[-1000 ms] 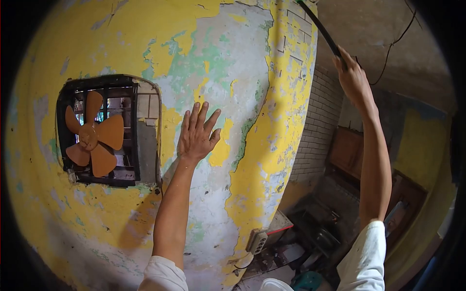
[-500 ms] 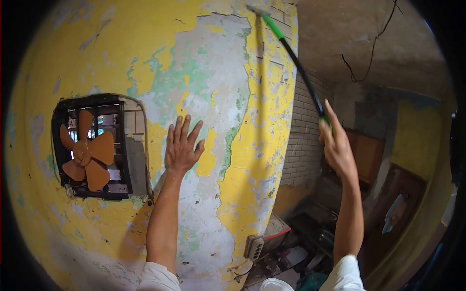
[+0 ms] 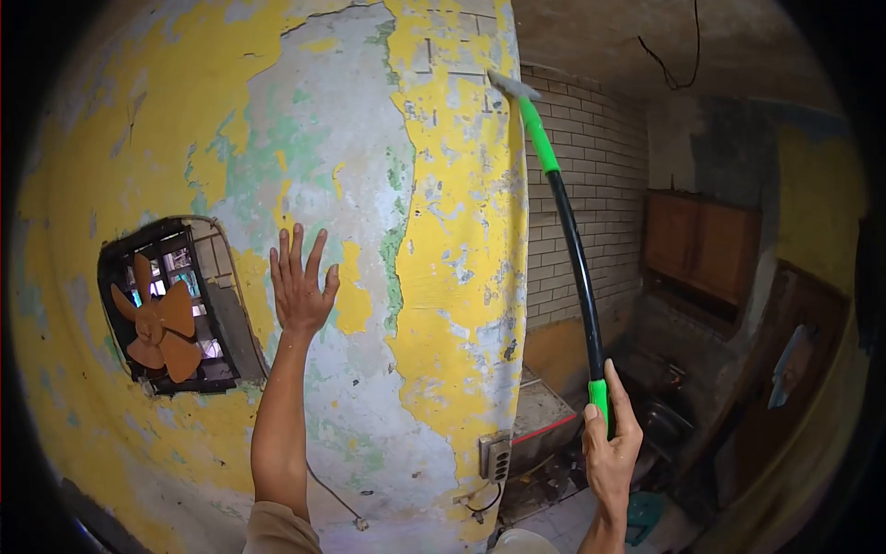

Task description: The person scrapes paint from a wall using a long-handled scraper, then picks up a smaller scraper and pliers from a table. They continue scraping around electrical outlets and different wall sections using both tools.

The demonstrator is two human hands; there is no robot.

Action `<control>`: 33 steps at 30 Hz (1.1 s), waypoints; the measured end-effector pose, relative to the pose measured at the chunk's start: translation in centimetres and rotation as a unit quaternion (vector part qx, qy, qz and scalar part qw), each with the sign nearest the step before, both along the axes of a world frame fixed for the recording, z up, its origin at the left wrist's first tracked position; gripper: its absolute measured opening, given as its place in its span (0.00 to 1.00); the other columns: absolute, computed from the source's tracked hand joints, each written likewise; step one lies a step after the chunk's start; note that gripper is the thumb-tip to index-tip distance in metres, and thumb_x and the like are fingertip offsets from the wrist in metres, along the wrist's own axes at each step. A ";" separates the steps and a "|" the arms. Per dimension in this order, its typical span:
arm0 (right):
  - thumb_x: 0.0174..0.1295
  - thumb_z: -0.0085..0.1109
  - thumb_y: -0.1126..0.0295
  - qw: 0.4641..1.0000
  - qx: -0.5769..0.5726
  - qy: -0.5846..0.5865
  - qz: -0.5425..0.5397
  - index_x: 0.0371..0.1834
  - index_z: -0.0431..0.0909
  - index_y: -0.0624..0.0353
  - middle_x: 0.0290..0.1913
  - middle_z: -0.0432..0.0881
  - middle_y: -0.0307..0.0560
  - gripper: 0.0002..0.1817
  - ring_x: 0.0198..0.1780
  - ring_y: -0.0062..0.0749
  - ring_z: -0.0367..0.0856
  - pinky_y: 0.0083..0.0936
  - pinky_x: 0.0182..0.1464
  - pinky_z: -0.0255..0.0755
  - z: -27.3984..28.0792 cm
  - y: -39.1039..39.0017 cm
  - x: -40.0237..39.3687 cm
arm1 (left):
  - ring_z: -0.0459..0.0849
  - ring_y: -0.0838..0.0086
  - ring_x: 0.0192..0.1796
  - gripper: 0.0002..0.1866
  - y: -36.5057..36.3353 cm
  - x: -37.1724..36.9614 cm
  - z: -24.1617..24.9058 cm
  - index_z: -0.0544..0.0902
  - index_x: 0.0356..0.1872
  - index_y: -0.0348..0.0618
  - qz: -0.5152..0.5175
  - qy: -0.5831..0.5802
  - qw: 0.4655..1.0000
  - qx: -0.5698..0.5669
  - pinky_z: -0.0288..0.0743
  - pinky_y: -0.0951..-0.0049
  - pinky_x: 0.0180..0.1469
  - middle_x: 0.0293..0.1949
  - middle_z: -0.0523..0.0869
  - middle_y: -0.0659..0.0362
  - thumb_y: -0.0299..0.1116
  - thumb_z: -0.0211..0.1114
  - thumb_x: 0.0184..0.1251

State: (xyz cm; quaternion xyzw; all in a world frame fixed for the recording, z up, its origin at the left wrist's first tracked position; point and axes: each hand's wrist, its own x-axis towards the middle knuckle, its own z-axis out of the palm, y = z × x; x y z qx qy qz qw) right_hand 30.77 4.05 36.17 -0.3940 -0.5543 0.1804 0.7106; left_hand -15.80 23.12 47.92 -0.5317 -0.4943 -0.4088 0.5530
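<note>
My left hand [image 3: 304, 291] lies open against the peeling wall [image 3: 360, 138], fingers spread on a patch of bare grey plaster. In my right hand [image 3: 611, 457] is the lower green grip of a long-handled scraper [image 3: 574, 245]. Its black shaft leans up and slightly left to a second green section and a flat grey head [image 3: 513, 87]. That head is by the wall's right edge, over yellow paint; whether it touches cannot be told. Yellow paint flakes around bare grey and pale green areas.
Left of my hand, a wall opening holds an orange fan [image 3: 159, 323]. A multi-socket outlet [image 3: 496, 457] with a cable sits low near the wall's edge. Beyond are a red-edged counter [image 3: 544, 411], a brick-patterned wall [image 3: 586, 185], a wooden cabinet [image 3: 697, 245] and a hanging wire [image 3: 669, 74].
My right hand has come down with the scraper, and its head is lower on the wall's right side. My left hand stays flat on the wall. The view has shifted right.
</note>
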 end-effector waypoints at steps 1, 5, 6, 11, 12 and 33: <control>0.82 0.61 0.72 1.000 0.004 -0.019 -0.009 0.84 0.71 0.63 0.65 0.85 0.49 0.29 0.57 0.27 0.83 0.27 0.63 0.77 0.8 0.4 0.4 | 0.49 0.55 0.92 0.35 0.0 0.0 0.0 0.67 0.87 0.65 -0.006 0.000 1.000 -0.002 0.42 0.44 0.91 0.90 0.57 0.56 0.48 0.62 0.82; 0.82 0.59 0.75 1.000 0.001 0.015 0.014 0.83 0.74 0.59 0.45 0.79 0.39 0.27 0.38 0.19 0.73 0.22 0.41 0.71 3.5 1.6 1.4 | 0.49 0.54 0.92 0.35 0.0 0.2 0.1 0.66 0.87 0.65 0.008 0.002 1.000 -0.006 0.42 0.43 0.91 0.90 0.57 0.56 0.47 0.61 0.81; 0.82 0.59 0.75 1.000 0.001 0.017 0.019 0.83 0.74 0.59 0.45 0.79 0.39 0.27 0.38 0.19 0.73 0.22 0.41 0.71 4.0 2.4 1.8 | 0.48 0.54 0.92 0.35 0.0 0.3 0.1 0.66 0.87 0.65 0.009 0.002 1.000 -0.005 0.42 0.42 0.91 0.90 0.57 0.55 0.46 0.61 0.81; 0.83 0.58 0.76 0.983 0.140 -0.082 -0.080 0.79 0.79 0.58 0.37 0.78 0.39 0.24 0.34 0.19 0.69 0.24 0.36 0.68 8.0 4.7 3.0 | 0.48 0.52 0.92 0.35 0.0 0.6 -0.2 0.66 0.87 0.65 0.011 0.002 1.000 -0.014 0.42 0.40 0.90 0.90 0.56 0.54 0.46 0.61 0.81; 0.82 0.57 0.77 0.978 0.149 -0.105 -0.100 0.79 0.79 0.57 0.38 0.78 0.40 0.24 0.34 0.19 0.69 0.24 0.36 0.68 8.6 4.5 3.4 | 0.48 0.52 0.92 0.35 0.0 0.6 -0.3 0.66 0.87 0.65 0.010 0.001 1.000 -0.014 0.42 0.40 0.90 0.90 0.56 0.54 0.46 0.61 0.81; 0.82 0.60 0.74 0.976 0.159 -0.117 -0.094 0.74 0.82 0.64 0.55 0.91 0.54 0.21 0.53 0.31 0.88 0.27 0.58 0.79 10.4 4.6 7.5 | 0.51 0.50 0.91 0.34 -0.1 0.6 -0.3 0.68 0.86 0.63 0.011 0.002 1.000 -0.002 0.44 0.37 0.89 0.89 0.59 0.53 0.44 0.61 0.81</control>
